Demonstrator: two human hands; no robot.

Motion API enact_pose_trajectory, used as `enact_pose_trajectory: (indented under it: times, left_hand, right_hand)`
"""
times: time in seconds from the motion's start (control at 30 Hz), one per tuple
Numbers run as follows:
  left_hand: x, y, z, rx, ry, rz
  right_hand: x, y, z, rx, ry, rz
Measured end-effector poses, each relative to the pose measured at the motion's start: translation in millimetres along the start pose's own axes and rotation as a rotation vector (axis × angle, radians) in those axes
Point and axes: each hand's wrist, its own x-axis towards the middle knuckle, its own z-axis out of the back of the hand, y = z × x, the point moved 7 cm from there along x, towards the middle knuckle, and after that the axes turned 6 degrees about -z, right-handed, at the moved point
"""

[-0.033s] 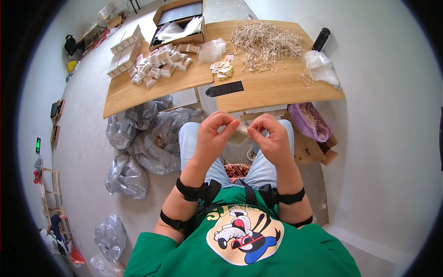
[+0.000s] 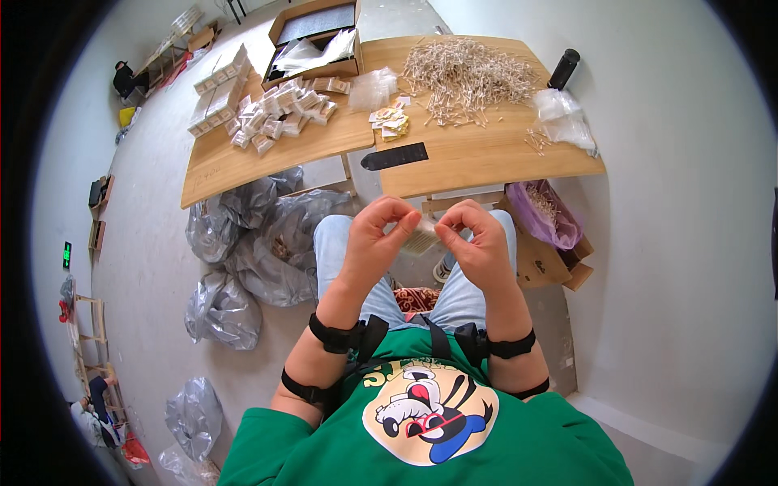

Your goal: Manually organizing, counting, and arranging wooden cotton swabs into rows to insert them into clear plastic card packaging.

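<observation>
Between my two hands hangs a small clear plastic bag of cotton swabs, held above my lap. My left hand pinches its upper left edge between thumb and forefinger. At the opposite edge my right hand has a similar pinch. The fingers partly cover the bag's top. On the wooden table ahead lies a big heap of loose cotton swabs. Left of it are a stack of empty clear bags, a small pile of yellow and white cards and a mound of filled swab packs.
Neat rows of packs line the table's left end, near an open cardboard box. A black strip lies at the front edge; a black bottle stands far right. Grey plastic sacks and a purple-lined box sit below.
</observation>
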Motion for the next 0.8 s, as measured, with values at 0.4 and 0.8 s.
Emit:
enact_pose_trajectory:
  times: [0.4, 0.8]
  left_hand:
    - [3, -17, -7, 0.099, -0.021, -0.089]
    - [8, -27, -10, 0.188, -0.010, -0.150]
  right_hand:
    - [2, 9, -5, -0.060, -0.020, 0.026]
    - [0, 12, -8, -0.146, -0.088, 0.071]
